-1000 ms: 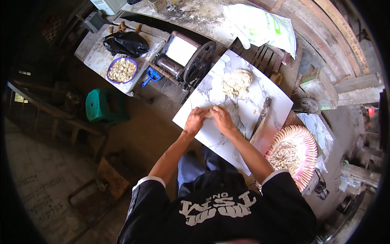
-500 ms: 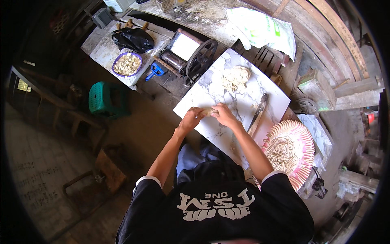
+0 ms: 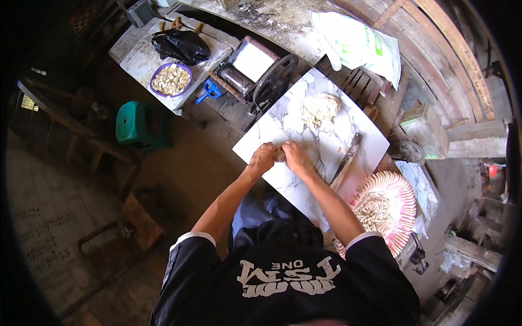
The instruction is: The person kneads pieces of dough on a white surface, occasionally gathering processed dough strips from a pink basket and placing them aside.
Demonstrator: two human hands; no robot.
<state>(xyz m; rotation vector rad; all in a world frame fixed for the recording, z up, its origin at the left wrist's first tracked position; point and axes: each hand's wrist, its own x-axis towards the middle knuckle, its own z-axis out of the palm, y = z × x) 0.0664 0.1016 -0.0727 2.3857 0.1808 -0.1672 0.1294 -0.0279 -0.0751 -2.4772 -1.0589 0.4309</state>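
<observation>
A small piece of pale dough (image 3: 280, 155) shows between my two hands, low over the near-left edge of a white marble-patterned board (image 3: 251, 142). My left hand (image 3: 263, 158) curls its fingers round one end of it. The other end is under the closed fingers of my right hand (image 3: 296, 158), and most of the piece is hidden. Farther back on the board lies a rough lump of dough (image 3: 322, 110). To the right of my right hand rests a long dark-bladed knife (image 3: 347, 157). A pink-and-white basket (image 3: 410, 202) of dough sticks stands beside the board's near-right corner.
Behind the board stands a roller machine with a dark wheel (image 3: 274, 81). Left of it are a blue scraper-like tool (image 3: 209, 91), a purple-rimmed bowl (image 3: 189, 82) of pale pieces and a black plastic bag (image 3: 182, 46). A green stool (image 3: 130, 125) stands at left, a white sack (image 3: 361, 46) at back right.
My hands have come closer together and lower toward the board, covering more of the dough piece. The view has shifted slightly.
</observation>
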